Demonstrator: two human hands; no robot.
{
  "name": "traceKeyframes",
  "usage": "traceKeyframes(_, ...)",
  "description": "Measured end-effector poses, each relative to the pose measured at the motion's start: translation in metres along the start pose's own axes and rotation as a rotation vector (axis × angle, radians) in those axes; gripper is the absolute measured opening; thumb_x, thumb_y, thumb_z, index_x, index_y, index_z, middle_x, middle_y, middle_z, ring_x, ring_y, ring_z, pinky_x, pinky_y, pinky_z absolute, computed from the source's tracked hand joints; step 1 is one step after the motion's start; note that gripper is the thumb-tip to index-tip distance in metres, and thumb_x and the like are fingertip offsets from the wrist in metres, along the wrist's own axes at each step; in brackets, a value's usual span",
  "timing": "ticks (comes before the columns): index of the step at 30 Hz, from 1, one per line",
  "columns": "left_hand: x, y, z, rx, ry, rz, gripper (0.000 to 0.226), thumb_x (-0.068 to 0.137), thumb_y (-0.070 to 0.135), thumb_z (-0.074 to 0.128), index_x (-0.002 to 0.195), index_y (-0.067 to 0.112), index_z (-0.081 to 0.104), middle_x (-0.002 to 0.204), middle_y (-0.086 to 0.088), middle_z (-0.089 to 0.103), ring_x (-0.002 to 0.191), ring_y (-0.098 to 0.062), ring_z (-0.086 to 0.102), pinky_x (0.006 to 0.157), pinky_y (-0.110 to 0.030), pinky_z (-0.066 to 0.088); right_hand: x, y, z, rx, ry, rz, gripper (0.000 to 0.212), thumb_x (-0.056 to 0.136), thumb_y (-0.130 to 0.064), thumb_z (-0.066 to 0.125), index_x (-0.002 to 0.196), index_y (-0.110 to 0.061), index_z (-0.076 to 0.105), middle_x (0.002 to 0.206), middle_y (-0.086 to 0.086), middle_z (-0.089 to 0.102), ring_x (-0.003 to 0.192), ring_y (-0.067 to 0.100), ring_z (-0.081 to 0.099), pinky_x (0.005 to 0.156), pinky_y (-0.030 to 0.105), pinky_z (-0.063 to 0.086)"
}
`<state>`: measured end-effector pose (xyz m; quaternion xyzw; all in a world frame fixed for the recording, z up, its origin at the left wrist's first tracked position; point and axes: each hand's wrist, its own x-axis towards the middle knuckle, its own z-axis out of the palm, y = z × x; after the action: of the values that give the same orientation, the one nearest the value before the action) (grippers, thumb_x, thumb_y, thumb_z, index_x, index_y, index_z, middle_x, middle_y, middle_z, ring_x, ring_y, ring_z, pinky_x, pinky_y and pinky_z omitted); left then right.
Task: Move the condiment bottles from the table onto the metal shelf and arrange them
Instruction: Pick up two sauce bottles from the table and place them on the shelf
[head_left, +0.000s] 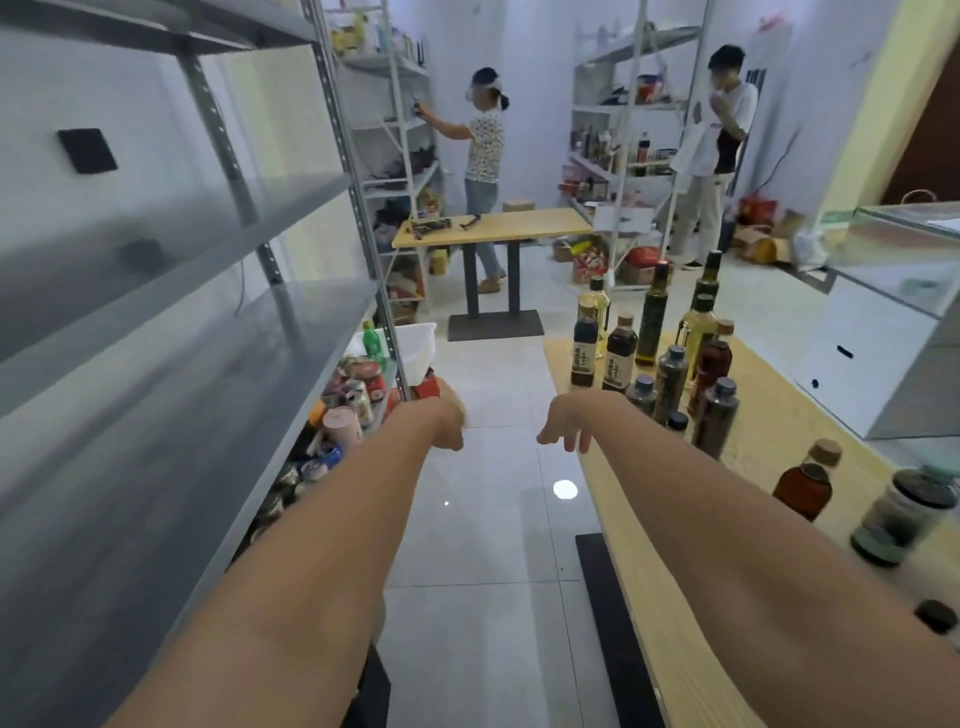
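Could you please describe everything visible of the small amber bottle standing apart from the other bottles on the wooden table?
The small amber bottle has a squat, rounded reddish-brown body, a dark neck band and a wide tan cork-like cap. It stands capped on the light wooden table, looking tilted rightward, apart from the bottle cluster and beside a dark lidded jar, not touching it. Nothing else touches it; details are blurred.

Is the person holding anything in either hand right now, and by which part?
Nothing is held. The left hand and right hand both hang empty above the floor, fingers loose; the bottles stand on the table, untouched.
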<state>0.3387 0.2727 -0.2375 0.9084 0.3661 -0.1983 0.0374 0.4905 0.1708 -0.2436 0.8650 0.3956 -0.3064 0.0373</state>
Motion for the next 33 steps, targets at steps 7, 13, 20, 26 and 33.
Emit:
traceKeyframes(7,0.123,-0.04,-0.025,0.019,0.096,0.114,0.036,0.093,0.021,0.049,0.127,0.009,0.052,0.128,-0.01,0.054,0.113,-0.028,0.054,0.094,-0.036,0.045,0.09,-0.012,-0.025,0.114,0.039,0.095,0.048,0.095,-0.037,0.051,0.13,-0.005,0.049,0.12,0.01,0.064,0.103,0.027,0.063,0.088,0.037,0.049)
traceKeyframes(13,0.231,-0.071,-0.031,-0.005,0.31,0.241,0.037,0.097,0.029,0.043,0.129,0.012,0.042,0.126,-0.011,0.053,0.11,-0.029,0.054,0.08,-0.036,0.04,0.169,-0.011,-0.035,0.275,0.235,0.184,0.039,0.092,-0.031,0.055,0.12,-0.004,0.055,0.109,0.01,0.062,0.097,0.025,0.06,0.07,0.027,0.046)
traceKeyframes(20,0.333,-0.054,-0.034,0.007,0.307,0.381,0.052,0.095,0.039,0.05,0.135,0.012,0.032,0.127,-0.013,0.049,0.113,-0.031,0.051,0.085,-0.038,0.041,0.238,0.015,-0.045,0.422,0.398,0.321,0.05,0.092,-0.026,0.056,0.139,-0.017,0.041,0.14,0.007,0.047,0.125,0.025,0.047,0.098,0.035,0.042)
traceKeyframes(26,0.434,-0.016,-0.064,-0.001,0.316,0.453,0.055,0.094,0.04,0.053,0.136,0.011,0.032,0.128,-0.014,0.049,0.114,-0.031,0.051,0.085,-0.038,0.042,0.319,0.048,-0.072,0.554,0.516,0.408,0.057,0.09,-0.022,0.059,0.142,-0.021,0.036,0.143,0.007,0.046,0.127,0.026,0.047,0.098,0.039,0.045)
traceKeyframes(33,0.531,0.012,-0.089,-0.058,0.293,0.496,0.062,0.091,0.042,0.057,0.139,0.013,0.03,0.133,-0.013,0.049,0.116,-0.031,0.052,0.088,-0.039,0.045,0.38,0.081,-0.094,0.721,0.58,0.557,0.042,0.089,-0.02,0.059,0.13,-0.014,0.048,0.126,0.011,0.058,0.111,0.028,0.056,0.09,0.038,0.049)
